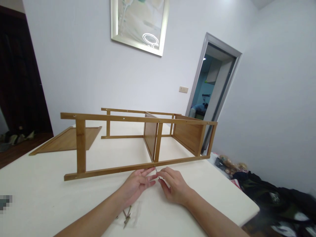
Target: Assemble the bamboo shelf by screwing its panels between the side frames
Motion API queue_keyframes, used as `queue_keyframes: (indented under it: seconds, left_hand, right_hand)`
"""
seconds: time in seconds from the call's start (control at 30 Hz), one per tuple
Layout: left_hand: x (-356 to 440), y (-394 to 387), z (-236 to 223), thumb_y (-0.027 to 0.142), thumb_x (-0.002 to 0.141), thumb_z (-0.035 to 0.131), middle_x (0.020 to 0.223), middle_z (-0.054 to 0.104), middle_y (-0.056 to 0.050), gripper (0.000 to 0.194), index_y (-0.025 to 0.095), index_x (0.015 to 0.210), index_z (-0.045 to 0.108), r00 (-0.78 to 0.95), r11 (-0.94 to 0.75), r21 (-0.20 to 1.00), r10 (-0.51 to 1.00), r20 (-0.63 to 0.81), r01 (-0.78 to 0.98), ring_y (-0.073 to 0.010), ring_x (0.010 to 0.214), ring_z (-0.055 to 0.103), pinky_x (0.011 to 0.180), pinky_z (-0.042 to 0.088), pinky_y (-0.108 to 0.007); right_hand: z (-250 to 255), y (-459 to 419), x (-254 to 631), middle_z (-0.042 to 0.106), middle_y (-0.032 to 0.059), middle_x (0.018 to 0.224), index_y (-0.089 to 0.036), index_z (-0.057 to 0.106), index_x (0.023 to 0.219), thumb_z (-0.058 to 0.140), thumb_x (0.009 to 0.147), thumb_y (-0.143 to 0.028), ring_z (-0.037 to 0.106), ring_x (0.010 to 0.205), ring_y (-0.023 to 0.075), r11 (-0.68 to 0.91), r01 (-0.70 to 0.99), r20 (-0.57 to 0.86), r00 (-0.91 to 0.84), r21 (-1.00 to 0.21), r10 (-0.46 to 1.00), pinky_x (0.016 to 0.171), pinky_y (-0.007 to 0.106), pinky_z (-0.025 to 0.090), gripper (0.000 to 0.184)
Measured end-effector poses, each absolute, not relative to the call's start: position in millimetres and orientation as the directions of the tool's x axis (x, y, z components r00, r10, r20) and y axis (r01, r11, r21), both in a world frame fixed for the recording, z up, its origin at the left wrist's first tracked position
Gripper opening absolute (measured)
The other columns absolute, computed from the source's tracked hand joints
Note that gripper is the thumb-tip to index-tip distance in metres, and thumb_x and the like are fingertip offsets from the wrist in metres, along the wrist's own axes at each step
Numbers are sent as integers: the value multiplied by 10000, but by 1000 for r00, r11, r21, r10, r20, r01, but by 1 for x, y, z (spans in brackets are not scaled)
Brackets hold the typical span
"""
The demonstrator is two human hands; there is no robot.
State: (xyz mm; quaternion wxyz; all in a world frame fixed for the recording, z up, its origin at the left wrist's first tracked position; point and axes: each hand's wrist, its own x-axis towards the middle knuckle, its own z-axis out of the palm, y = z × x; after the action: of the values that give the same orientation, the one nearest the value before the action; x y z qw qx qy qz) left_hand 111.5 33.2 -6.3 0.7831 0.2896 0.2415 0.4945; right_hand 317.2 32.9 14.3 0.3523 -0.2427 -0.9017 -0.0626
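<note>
A wooden shelf frame [118,169] lies on its side on the white table, with two shelf panels [150,133] fitted between its rails. My right hand [174,186] pinches a thin metal rod that looks like an Allen key [157,172]. Its upper end meets the lower front rail, close to where the middle crosspiece joins. My left hand [138,184] has its fingers stretched out beside the rod, the fingertips close under the rail. Several long screws [127,218] lie in a clear plastic bag by my left wrist.
A loose wooden panel [69,140] lies flat on the table [197,210] at the left. Past the table's right edge are dark clothes [271,197] and other piled items. A framed picture [140,46] hangs on the wall behind, left of a doorway [209,82].
</note>
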Motion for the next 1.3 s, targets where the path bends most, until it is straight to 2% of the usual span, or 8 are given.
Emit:
queue_keyframes:
  seconds: [0.37, 0.53, 0.9, 1.1, 1.3]
  left_hand:
    - [112, 32, -6, -145, 648, 546, 1503, 366, -197, 402, 126, 944, 532, 395, 339, 694, 915, -85, -635, -323, 1250, 535, 1073, 426, -510]
    - [113, 32, -4, -143, 645, 551, 1492, 388, -188, 385, 114, 932, 558, 392, 332, 703, 916, -82, -629, -311, 1213, 565, 1049, 457, -479]
    - [111, 34, -9, -80, 671, 605, 1488, 399, -185, 367, 105, 988, 611, 412, 315, 747, 909, -61, -586, -246, 1003, 673, 1010, 470, -453]
    - [111, 34, -9, -84, 663, 596, 1484, 403, -188, 353, 104, 960, 617, 408, 308, 744, 911, -52, -593, -220, 953, 680, 984, 483, -446]
    - [112, 34, -8, -78, 670, 598, 1478, 412, -189, 353, 98, 975, 634, 406, 299, 746, 913, -42, -595, -221, 955, 675, 966, 492, -431]
  right_hand:
    - [11, 36, 316, 657, 81, 900, -182, 542, 1081, 517, 907, -150, 614, 790, 177, 853, 522, 660, -646, 15, 383, 646, 286, 493, 178]
    - [9, 38, 314, 657, 55, 842, -191, 554, 1023, 543, 928, -207, 601, 713, 148, 841, 538, 700, -622, 56, 351, 599, 258, 467, 97]
    - [9, 39, 305, 619, 22, 731, -192, 554, 904, 566, 923, -256, 562, 636, 135, 815, 573, 771, -557, 88, 308, 557, 249, 410, 68]
    - [8, 38, 301, 581, 2, 678, -189, 532, 849, 566, 916, -249, 524, 601, 127, 787, 605, 791, -538, 123, 291, 536, 250, 377, 96]
    - [13, 33, 301, 589, 20, 722, -182, 539, 887, 549, 922, -255, 528, 632, 135, 764, 627, 758, -569, 149, 319, 558, 261, 381, 82]
